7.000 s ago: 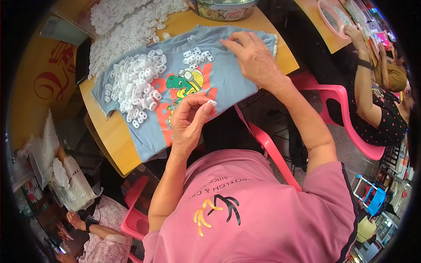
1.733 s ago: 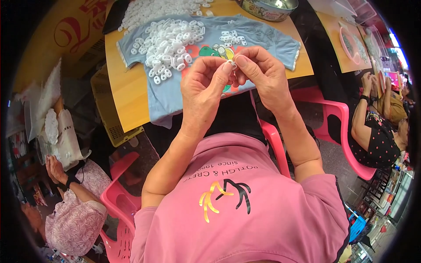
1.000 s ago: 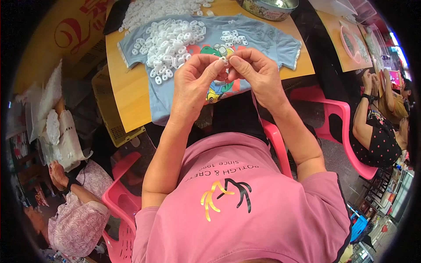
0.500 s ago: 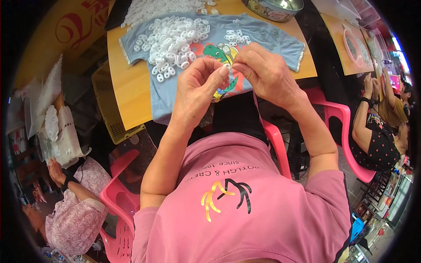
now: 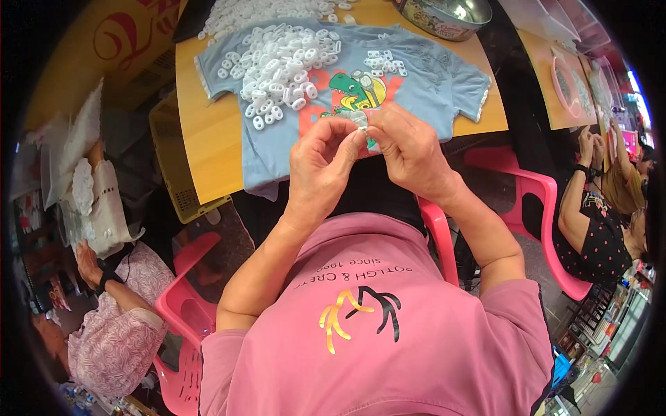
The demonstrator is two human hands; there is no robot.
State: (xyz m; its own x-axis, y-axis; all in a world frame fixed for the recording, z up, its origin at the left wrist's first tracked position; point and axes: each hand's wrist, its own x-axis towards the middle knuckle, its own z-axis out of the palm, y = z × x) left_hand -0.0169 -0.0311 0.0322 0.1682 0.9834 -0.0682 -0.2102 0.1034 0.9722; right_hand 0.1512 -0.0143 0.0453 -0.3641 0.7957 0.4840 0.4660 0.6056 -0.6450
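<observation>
My left hand [image 5: 322,159] pinches a small white plastic piece [image 5: 363,128] between thumb and index finger, over the front of the shirt. Pressed up against that piece are the closed fingertips of my right hand [image 5: 414,149]; anything between them is too small or hidden to make out. Beneath lies a blue T-shirt [image 5: 433,87] with a green dinosaur print, spread on the table. On its left side is a heap of white oval pieces [image 5: 281,66], each with two holes. A smaller group of white pieces [image 5: 386,64] sits toward the right.
Another heap of white pieces [image 5: 267,10] lies at the table's far edge, with a round metal tin [image 5: 444,17] to its right. Pink chairs [image 5: 541,201] stand either side. A yellow crate [image 5: 182,163] is left of the table. Other people sit left and right.
My right fingertips have come in from slightly above and beside the white piece to meet it. Both hands now sit a little lower and closer together. The view has shifted slightly.
</observation>
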